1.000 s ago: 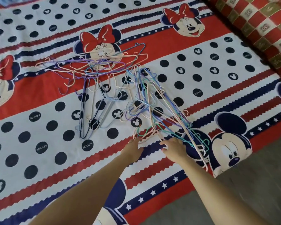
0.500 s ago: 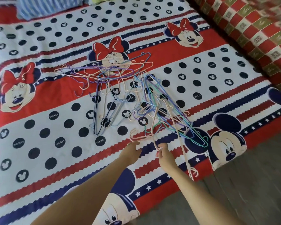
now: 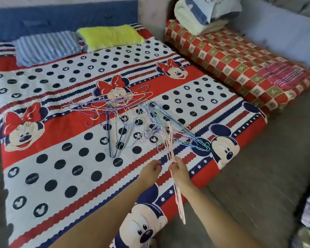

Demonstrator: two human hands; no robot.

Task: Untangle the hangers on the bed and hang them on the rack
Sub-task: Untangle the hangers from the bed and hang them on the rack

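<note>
The right hand (image 3: 180, 170) pinches a pink hanger (image 3: 177, 194) whose top end sits in the pile (image 3: 132, 119) on the bed (image 3: 43, 158); the left hand (image 3: 150, 169) hovers loosely curled, holding nothing. A hard pull could drag snagged hangers off the edge.

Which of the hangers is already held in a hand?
The pink hanger in the right hand; it hangs past the bed edge, the others lie tangled on the bed.
</note>
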